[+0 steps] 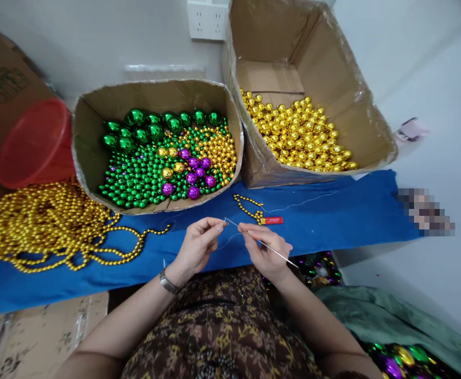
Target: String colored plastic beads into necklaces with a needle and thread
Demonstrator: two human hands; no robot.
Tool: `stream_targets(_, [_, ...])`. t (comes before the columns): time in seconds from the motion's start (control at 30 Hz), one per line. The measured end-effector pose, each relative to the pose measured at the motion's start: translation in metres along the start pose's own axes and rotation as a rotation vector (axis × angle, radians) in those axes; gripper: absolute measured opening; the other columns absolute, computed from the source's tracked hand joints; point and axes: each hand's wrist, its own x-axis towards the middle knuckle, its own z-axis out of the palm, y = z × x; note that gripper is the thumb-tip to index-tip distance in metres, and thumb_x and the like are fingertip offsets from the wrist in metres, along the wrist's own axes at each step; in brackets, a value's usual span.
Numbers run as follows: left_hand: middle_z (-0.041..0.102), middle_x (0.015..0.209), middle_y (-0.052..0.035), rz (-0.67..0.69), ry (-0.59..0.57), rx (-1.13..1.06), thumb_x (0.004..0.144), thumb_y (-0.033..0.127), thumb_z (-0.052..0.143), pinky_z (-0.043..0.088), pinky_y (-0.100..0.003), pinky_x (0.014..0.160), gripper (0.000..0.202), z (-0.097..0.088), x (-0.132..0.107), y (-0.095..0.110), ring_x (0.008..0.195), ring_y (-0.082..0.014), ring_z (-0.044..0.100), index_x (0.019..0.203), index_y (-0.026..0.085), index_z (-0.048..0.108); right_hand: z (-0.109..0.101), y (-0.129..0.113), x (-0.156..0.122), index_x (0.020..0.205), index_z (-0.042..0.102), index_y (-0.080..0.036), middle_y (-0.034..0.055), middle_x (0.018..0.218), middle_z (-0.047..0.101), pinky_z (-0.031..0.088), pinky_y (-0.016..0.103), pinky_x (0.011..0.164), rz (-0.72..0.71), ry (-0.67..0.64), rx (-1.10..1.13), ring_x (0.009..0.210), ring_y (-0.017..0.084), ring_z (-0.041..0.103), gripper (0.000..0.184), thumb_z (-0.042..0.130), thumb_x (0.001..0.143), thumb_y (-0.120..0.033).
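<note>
Red translucent plastic basin (pixel 35 147) stands tilted at ten o'clock from the hands. Just below it, at nine o'clock, a heap of long gold bead strands (pixel 49 223) spreads over the bench (pixel 333 208), which is draped in smooth blue cloth. Between ten and eleven o'clock sits a low, rounded cardboard box (pixel 100 105); it holds small green beads (pixel 136 179), larger shiny green balls (pixel 136 118) at its far side, purple balls (pixel 193 179) and small gold beads (pixel 217 147).

Nearer the middle, the left hand (pixel 201 242), with a silver metal watch (pixel 169 282) on its wrist, has thumb and forefinger pinched together on a fine pale thread (pixel 230 240), right at the tip of a long, thin metal rod (pixel 274 250). A short gold bead strand (pixel 247 211) lies bent on the cloth at one o'clock. Facing the left, the right hand (pixel 264 251) grasps the rod between thumb and fingers, its free end pointing to four o'clock. At three o'clock, touching that short strand, is a small red rectangular object (pixel 273 220). Farther off, at one o'clock, a tall cardboard box (pixel 325 52) holds shiny gold balls (pixel 293 134).
</note>
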Motion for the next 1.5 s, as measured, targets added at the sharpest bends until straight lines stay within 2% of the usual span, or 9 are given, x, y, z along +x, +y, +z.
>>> stream_targets(0.6, [0.04, 0.048, 0.0085, -0.01, 0.008, -0.048, 0.062, 0.032, 0.084, 0.017, -0.014, 0.036, 0.03, 0.0024, 0.0, 0.0, 0.038, 0.0006, 0.024, 0.077, 0.011, 0.07, -0.001, -0.0009, 0.0001, 0.101, 0.059, -0.021, 0.0063, 0.099, 0.075, 0.063, 0.028, 0.072, -0.042, -0.017, -0.098, 0.087, 0.017, 0.073, 0.027, 0.066, 0.08, -0.005])
stream_targets(1.0, [0.032, 0.049, 0.0097, -0.117, -0.055, -0.16, 0.066, 0.028, 0.083, 0.014, -0.014, 0.037, 0.026, -0.0021, 0.0045, -0.0018, 0.04, 0.0008, 0.018, 0.081, 0.01, 0.071, -0.0001, -0.0019, 0.0004, 0.102, 0.058, -0.022, 0.0057, 0.101, 0.075, 0.063, 0.027, 0.072, -0.057, -0.017, -0.128, 0.087, 0.017, 0.073, 0.029, 0.066, 0.08, -0.005])
stream_targets(1.5, [0.033, 0.05, 0.0093, -0.097, -0.053, -0.185, 0.065, 0.024, 0.082, 0.014, -0.013, 0.038, 0.022, 0.0001, 0.0032, -0.0012, 0.042, 0.0005, 0.019, 0.077, 0.01, 0.068, -0.0006, -0.0029, 0.0003, 0.103, 0.06, -0.022, 0.0063, 0.099, 0.075, 0.063, 0.029, 0.072, -0.112, -0.015, -0.14, 0.087, 0.018, 0.073, 0.029, 0.065, 0.08, -0.005])
